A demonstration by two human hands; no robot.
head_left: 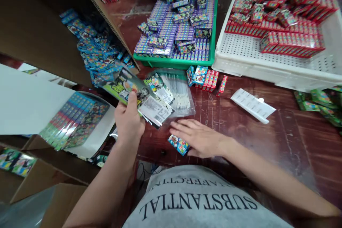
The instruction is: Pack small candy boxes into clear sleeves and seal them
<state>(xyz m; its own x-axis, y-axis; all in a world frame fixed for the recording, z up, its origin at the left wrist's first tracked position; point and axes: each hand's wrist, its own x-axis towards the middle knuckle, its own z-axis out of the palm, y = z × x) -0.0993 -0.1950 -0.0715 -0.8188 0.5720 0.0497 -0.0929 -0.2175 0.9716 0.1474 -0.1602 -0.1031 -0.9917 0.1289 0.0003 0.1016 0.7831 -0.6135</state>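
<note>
While the head camera looks down at the wooden table [267, 139], I see my left hand [129, 119] grasping a fanned stack of printed packets [139, 94], thumb on top. My right hand [199, 138] lies flat and released, fingers spread, its fingertips touching a small blue box [178, 144] just to its left. Beyond that hand lie clear bags [179, 92], then a green tray [176, 62] of purple boxes.

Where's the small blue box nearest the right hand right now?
In the head view, the small blue box lies on the table's near edge, at the right hand's fingertips.
</note>
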